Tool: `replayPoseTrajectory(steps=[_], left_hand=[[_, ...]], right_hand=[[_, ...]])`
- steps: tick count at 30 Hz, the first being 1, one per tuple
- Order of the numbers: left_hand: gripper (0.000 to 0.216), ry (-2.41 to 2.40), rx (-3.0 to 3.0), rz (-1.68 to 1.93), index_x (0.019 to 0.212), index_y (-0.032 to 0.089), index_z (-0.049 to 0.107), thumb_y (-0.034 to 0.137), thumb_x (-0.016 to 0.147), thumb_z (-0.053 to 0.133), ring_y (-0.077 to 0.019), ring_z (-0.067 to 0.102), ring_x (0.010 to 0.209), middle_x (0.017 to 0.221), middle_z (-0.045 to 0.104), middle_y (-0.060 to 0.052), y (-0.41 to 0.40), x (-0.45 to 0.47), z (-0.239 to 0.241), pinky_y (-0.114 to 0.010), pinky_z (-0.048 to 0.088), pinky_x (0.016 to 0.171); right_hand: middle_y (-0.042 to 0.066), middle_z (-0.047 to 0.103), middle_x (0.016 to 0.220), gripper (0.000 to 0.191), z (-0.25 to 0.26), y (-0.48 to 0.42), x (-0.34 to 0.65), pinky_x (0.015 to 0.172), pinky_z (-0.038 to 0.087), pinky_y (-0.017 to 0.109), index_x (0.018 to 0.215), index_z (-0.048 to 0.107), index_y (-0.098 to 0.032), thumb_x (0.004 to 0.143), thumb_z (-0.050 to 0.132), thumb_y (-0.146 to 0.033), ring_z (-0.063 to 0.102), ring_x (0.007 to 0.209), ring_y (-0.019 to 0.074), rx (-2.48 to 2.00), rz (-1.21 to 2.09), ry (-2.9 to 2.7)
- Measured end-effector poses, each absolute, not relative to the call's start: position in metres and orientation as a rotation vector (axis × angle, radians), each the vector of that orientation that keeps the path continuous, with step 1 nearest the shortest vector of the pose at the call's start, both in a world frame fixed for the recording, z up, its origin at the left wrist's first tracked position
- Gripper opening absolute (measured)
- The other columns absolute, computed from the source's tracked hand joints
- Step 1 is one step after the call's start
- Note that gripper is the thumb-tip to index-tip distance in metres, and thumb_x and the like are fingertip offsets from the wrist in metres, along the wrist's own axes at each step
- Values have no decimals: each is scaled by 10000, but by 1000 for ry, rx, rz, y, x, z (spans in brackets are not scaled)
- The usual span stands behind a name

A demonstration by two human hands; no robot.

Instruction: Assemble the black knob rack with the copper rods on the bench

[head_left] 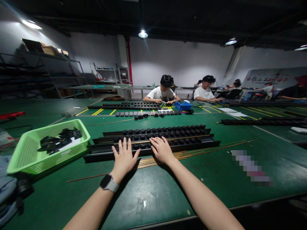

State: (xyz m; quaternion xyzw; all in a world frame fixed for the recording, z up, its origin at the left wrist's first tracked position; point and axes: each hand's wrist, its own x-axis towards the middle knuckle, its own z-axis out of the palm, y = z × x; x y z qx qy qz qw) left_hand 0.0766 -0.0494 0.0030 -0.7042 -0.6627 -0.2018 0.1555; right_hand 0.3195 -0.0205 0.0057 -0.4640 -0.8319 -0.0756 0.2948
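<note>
Green bench carries loose brass rods. Basket of black parts stands left. Left hand is open, fingers spread; right hand is open, flatter, fingers closer together. Both lie over black rails bearing rows of modules, fingertips near a single rod. Beyond: blue bin, then a seated co-worker.

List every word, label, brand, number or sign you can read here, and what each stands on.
None can be read with certainty.
Wall banner, far right: large lettering, too blurred to read.
Watch on the left wrist: dark screen, no legible digits.
White sheets on the far table: any print too small to read.
</note>
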Motion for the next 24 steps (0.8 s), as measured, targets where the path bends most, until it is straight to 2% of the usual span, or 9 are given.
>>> replayPoseTrajectory(steps=[17,24], left_hand=[[857,-1842,-2055,-647,1725,135,270,635,1043,413,-520,179,1644,1791,237,-221,-49,81,-1,-836,134,1246],[857,-1840,-2040,-625,1717,145,306,633,1030,466,-536,155,1644,1797,232,-205,-51,82,-2,-818,133,1260]], right_hand=[[53,627,1574,484,6,-21,320,1314,252,529,1601,536,-316,1118,507,-337,521,1482,249,-1233,-193,-2213],[53,605,1597,481,5,-21,319,1327,225,551,1597,539,-301,1119,507,-335,503,1504,263,-1237,-197,-2211]])
